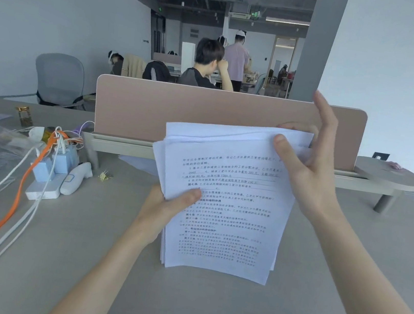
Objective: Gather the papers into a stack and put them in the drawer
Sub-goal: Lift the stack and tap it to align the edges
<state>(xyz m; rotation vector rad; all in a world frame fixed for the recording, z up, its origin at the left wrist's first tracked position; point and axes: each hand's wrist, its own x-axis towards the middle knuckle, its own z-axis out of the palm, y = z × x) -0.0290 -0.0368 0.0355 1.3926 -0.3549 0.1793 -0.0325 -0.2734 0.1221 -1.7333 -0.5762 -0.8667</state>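
A stack of white printed papers [226, 200] stands upright on its bottom edge on the grey desk [204, 312], in the middle of the view. My left hand [165, 210] grips the stack's left edge, thumb across the front sheet. My right hand [306, 166] pinches the top right corner, thumb in front, with two fingers raised free above. The sheets are slightly uneven at the top and left. No drawer is in view.
A pink desk divider [207, 113] stands right behind the papers. At the left lie a power strip with chargers [46, 181], white and orange cables [13, 206], a binder clip [105, 176] and a plastic bag. A round grey shelf [391, 175] sits far right. People sit beyond the divider.
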